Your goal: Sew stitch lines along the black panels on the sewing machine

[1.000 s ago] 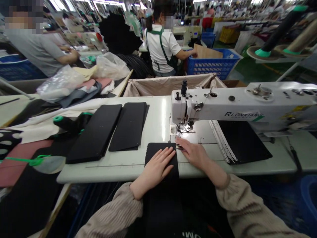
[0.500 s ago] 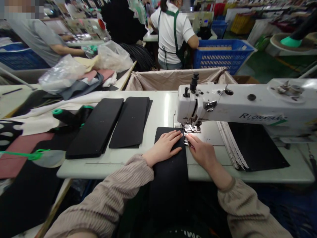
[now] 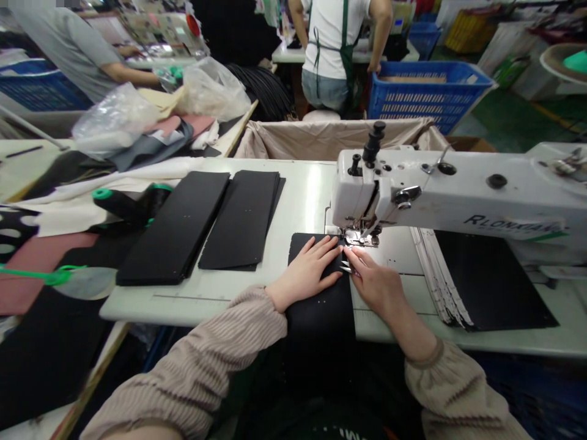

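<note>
A long black panel (image 3: 321,318) lies under the needle area of a white sewing machine (image 3: 440,195) and hangs over the table's front edge. My left hand (image 3: 309,272) rests flat on its upper part, fingers spread and pointing at the presser foot (image 3: 360,238). Beside the panel's right edge, my right hand (image 3: 376,281) is closed around small metal snips (image 3: 346,267), whose tips stick out to the left. Its index fingertip is close to the presser foot and touches the panel's edge.
Two stacks of black panels (image 3: 174,232) (image 3: 243,220) lie on the left of the table. Another black stack (image 3: 495,281) with pale edges is under the machine arm. Behind are a cloth-lined bin (image 3: 293,140), a blue basket (image 3: 422,104) and two people. Thread cones (image 3: 119,205) lie left.
The view has shifted slightly, so the machine sits further right. The person in the green apron has risen and lowered an arm to the blue basket. My hands stay nearly as they were on the panel.
</note>
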A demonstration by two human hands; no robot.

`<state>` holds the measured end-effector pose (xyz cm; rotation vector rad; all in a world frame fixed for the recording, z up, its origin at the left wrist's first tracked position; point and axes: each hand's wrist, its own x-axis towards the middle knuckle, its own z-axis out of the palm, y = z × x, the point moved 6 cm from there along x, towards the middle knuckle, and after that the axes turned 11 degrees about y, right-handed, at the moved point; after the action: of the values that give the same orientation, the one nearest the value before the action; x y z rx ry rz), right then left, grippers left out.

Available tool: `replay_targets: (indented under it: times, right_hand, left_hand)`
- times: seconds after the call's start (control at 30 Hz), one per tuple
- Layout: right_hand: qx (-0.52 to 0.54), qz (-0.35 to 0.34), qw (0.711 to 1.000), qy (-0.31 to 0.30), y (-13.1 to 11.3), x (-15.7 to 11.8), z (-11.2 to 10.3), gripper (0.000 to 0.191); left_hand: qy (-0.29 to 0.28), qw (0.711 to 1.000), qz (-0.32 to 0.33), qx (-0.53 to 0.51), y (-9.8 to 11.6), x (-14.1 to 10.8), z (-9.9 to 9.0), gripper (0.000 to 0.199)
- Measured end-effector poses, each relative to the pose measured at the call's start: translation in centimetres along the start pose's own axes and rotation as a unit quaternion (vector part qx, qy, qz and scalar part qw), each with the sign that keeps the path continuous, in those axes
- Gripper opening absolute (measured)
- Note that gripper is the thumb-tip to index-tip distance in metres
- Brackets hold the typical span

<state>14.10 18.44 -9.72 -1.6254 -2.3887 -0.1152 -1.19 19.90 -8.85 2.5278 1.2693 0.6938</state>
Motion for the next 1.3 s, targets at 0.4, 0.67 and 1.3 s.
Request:
replay_targets:
  times: [0.4,0.67,1.3]
  right_hand:
    - [-0.037,-0.006,0.999,0.005,-0.1,-0.1,0.2,0.053]
    - [-0.038,0.001,0.999,-0.005,-0.2,0.1,0.1,0.052]
    - [-0.039,0.003,0.999,0.004,-0.1,-0.1,0.3,0.052]
  left_hand:
    - [-0.006,0.999,0.035,0.016,-0.3,0.0,-0.1,0.059]
    - [0.0,0.999,0.047,0.007,-0.8,0.4,-0.2,0.057]
    - [0.03,0.998,0.062,0.012,-1.0,0.4,-0.6,0.04]
